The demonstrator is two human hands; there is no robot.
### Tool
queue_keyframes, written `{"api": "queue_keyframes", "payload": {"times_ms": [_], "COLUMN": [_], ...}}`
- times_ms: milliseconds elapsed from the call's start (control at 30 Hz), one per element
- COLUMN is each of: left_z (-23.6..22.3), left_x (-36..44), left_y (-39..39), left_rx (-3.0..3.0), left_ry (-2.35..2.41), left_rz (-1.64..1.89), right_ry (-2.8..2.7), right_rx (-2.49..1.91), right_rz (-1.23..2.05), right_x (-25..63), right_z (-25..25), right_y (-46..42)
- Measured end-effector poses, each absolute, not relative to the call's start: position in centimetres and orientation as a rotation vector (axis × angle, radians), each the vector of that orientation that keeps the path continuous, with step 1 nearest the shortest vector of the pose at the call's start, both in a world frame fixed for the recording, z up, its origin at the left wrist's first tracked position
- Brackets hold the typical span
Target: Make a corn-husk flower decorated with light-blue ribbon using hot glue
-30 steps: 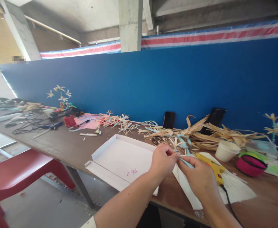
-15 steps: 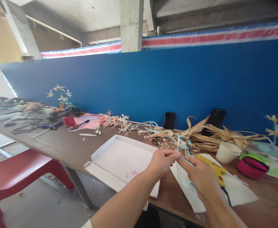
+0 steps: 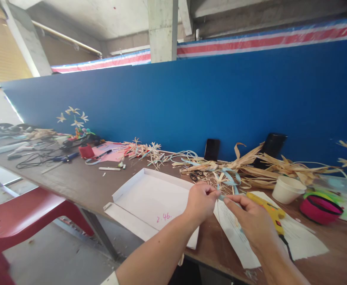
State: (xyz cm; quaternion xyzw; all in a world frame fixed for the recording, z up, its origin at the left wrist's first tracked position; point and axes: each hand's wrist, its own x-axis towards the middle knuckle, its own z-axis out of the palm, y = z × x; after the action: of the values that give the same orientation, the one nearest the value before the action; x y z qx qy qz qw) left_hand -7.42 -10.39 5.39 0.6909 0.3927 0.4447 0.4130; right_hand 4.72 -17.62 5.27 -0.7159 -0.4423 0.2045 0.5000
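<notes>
My left hand point(image 3: 202, 202) is closed, its thumb and fingertips pinching the thin stem just below a pale straw-coloured flower point(image 3: 219, 181). Close beside it, my right hand point(image 3: 252, 219) pinches a narrow light blue strip point(image 3: 223, 196) that meets the stem at my left fingertips. The fingers cover part of the strip and stem. Under my right hand lies a printed paper sheet point(image 3: 235, 247), with a yellow glue gun point(image 3: 270, 209) resting on it. The white box lid point(image 3: 143, 194), marked in pink writing, lies by my left forearm.
Dry husks point(image 3: 250, 170), black scissors point(image 3: 194, 175) and more pale flowers point(image 3: 154, 150) lie along the blue partition point(image 3: 161, 103). A phone point(image 3: 212, 149) leans there. A white cup point(image 3: 288, 189) and pink pouch point(image 3: 321, 208) stand at right. A red chair point(image 3: 27, 215) is at left.
Both hands keep their pinch. The right fingertips have drawn slightly away from the left ones, and the strip between them is turned differently. The view has shifted a little.
</notes>
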Motion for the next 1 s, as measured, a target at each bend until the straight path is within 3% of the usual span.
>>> {"api": "queue_keyframes", "payload": {"times_ms": [600,1000], "left_z": [5.2,1.6], "left_x": [-5.2,-4.5], "left_y": [-2.8,0.1], "left_rx": [1.593,1.690], "left_ry": [1.110,1.170], "left_rz": [1.002,0.975], "right_ry": [-1.067,-1.077], "right_rx": [-1.683,-1.779], "right_rz": [0.595,0.615], "right_x": [6.3,8.6], "right_z": [6.0,0.4], "right_y": [-9.7,-5.2]}}
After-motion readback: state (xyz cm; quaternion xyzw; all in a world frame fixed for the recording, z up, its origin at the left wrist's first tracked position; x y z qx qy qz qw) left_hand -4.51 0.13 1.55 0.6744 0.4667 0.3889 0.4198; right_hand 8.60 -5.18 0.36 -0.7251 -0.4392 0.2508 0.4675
